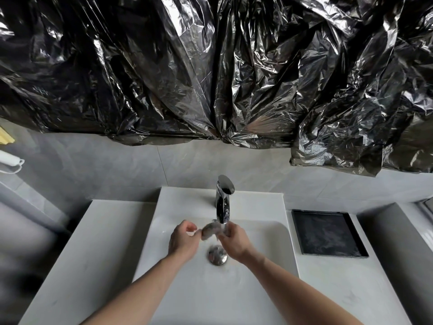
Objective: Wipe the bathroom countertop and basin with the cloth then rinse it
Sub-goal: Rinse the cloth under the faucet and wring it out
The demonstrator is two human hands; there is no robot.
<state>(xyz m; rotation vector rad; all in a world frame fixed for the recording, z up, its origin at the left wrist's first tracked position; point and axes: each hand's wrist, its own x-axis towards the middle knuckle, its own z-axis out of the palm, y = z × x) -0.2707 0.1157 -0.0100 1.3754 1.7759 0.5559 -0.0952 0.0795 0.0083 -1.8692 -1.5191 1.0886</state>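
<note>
Two bare hands are meeting just below the spout of the single chrome tap, both curled round one small, grey, bunched-up cloth. The left hand is pinching the cloth's left end between thumb and bent fingers, the fingers closed tight with little gap showing. The right hand is gripping the other end, its fingers folded over the fabric – how far the thumb wraps cannot be told, as motion blur is smearing that side. The cloth is hanging between the two hands directly under the tap's outlet, above the white rectangular ceramic basin. One round chrome drain plug is sitting in the basin floor, in front of the tap and just beneath the hands. One square black tray is lying on the pale grey stone countertop to the right of the tap. Behind and above the tap, crinkled black plastic sheeting is covering the wall.
</note>
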